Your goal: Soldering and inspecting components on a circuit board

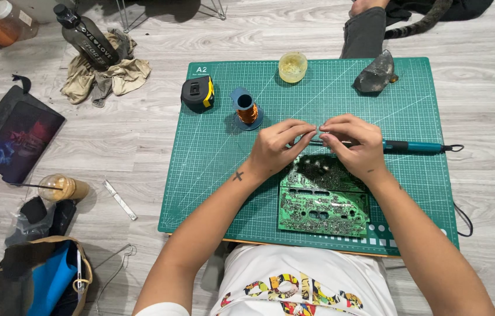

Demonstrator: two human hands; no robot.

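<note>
A green circuit board [323, 202] lies flat on the green cutting mat [212, 169], solder side up, its near edge close to the mat's front border. It is rectangular, with slots cut through its middle, and its far part looks dark and scorched. Just beyond its far edge lies a soldering iron [414, 146] with a teal and black handle, pointing left, its cord end to the right. Something small and thin is pinched above the board, too small to make out.
</note>
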